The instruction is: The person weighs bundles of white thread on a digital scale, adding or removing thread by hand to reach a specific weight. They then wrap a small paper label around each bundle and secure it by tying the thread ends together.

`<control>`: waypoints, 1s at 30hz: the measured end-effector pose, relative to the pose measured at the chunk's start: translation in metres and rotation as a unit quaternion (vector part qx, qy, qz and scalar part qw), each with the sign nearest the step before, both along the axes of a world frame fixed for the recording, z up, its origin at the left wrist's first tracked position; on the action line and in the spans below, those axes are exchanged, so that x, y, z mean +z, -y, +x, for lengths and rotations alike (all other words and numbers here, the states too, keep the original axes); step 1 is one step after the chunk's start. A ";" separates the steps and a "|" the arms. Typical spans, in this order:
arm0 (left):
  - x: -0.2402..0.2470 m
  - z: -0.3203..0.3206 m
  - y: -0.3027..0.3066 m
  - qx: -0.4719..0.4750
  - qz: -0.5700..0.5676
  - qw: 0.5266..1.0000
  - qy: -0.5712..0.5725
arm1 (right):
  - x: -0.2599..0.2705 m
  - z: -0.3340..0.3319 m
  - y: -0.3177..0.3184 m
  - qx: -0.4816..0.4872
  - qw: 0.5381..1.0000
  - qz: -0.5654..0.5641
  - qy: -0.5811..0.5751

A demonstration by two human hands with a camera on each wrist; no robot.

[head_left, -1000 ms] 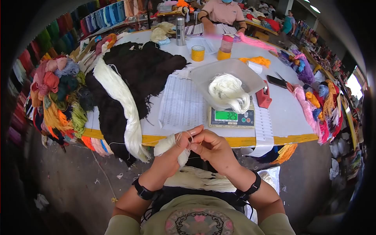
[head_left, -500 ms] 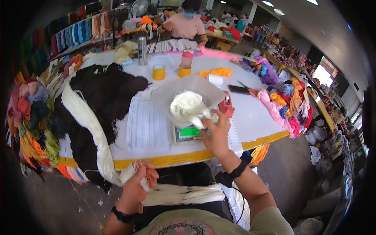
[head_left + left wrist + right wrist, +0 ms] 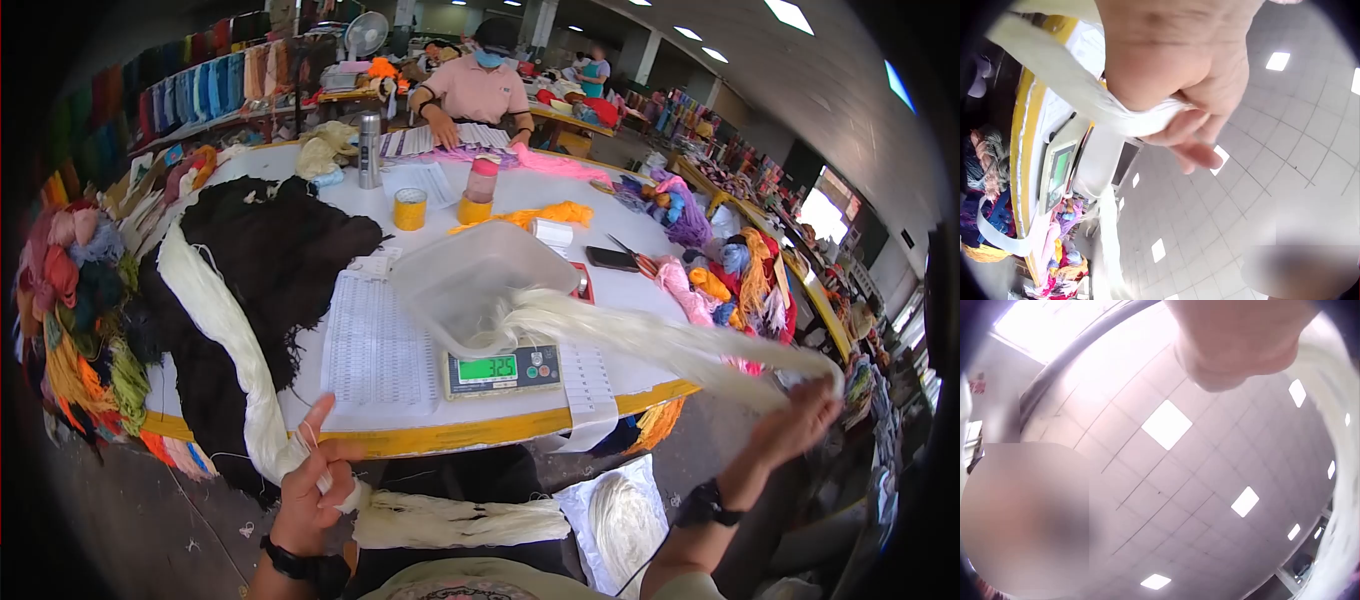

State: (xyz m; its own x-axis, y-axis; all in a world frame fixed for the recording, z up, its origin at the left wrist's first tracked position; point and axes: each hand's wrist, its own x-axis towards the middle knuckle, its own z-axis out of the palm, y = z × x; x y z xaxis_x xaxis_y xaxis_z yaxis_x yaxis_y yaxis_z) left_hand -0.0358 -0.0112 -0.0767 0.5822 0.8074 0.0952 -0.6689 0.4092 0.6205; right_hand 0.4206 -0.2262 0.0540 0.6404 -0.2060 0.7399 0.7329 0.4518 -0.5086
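Note:
At the right my right hand grips one end of a white yarn skein. The skein is stretched and blurred, its other end at the clear plastic tub. That tub sits on a digital scale with a lit green display. At the table's front edge my left hand holds another white yarn skein, which passes through its curled fingers in the left wrist view; its index finger points up. In the right wrist view the right hand shows only partly, with pale yarn along the right side.
A long white skein lies over dark yarn on the left. Printed sheets lie beside the scale. A steel flask, tape rolls and a phone stand or lie behind. Across the table sits a person.
My right hand first worked at the left hand's yarn, then reached into the tub and pulled the white skein out to the right. My left hand moved left, still holding its yarn.

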 end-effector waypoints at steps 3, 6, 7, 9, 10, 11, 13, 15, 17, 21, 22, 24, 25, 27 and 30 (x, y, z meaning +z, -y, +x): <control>0.036 0.025 0.001 -0.124 0.031 0.991 0.048 | 0.002 -0.049 0.005 0.020 0.978 -0.206 -0.012; 0.024 0.074 0.001 -0.205 0.230 0.949 -0.067 | -0.018 -0.123 -0.024 0.171 0.728 -0.650 0.132; 0.020 0.094 0.007 -0.206 0.307 0.925 -0.093 | -0.021 -0.139 -0.047 0.246 0.622 -0.675 0.313; 0.028 0.115 0.015 -0.182 0.455 0.854 -0.177 | -0.034 -0.178 -0.067 0.295 0.481 -0.757 0.329; 0.032 0.121 0.019 -0.153 0.582 0.757 -0.253 | -0.043 -0.185 -0.073 0.299 0.476 -0.763 0.320; 0.038 0.122 0.026 -0.228 0.538 0.754 -0.300 | -0.058 -0.183 -0.077 0.310 0.527 -0.713 0.344; 0.016 0.119 0.030 -0.238 0.489 0.775 -0.322 | -0.066 -0.177 -0.079 0.346 0.572 -0.690 0.278; 0.038 0.104 0.032 -0.309 0.315 0.804 -0.399 | -0.072 -0.167 -0.081 0.370 0.564 -0.709 0.205; 0.021 0.092 0.034 -0.247 0.259 0.869 -0.343 | -0.100 -0.150 -0.081 0.453 0.573 -0.680 0.060; 0.022 0.074 0.031 -0.177 0.244 0.884 -0.357 | -0.173 -0.083 -0.079 0.278 0.746 -0.605 -0.023; 0.020 0.072 0.030 -0.166 0.220 0.896 -0.347 | -0.182 -0.059 -0.080 0.206 0.769 -0.604 0.035; 0.016 0.076 0.035 -0.129 0.211 0.905 -0.347 | -0.192 -0.029 -0.084 0.131 0.787 -0.595 0.093; 0.015 0.079 0.037 -0.128 0.216 0.904 -0.347 | -0.193 -0.022 -0.087 0.116 0.779 -0.606 0.113; 0.014 0.084 0.040 -0.159 0.206 0.902 -0.344 | -0.193 -0.011 -0.090 0.099 0.774 -0.611 0.134; 0.008 0.085 0.041 -0.177 0.203 0.896 -0.354 | -0.181 -0.001 -0.105 0.124 0.718 -0.675 0.120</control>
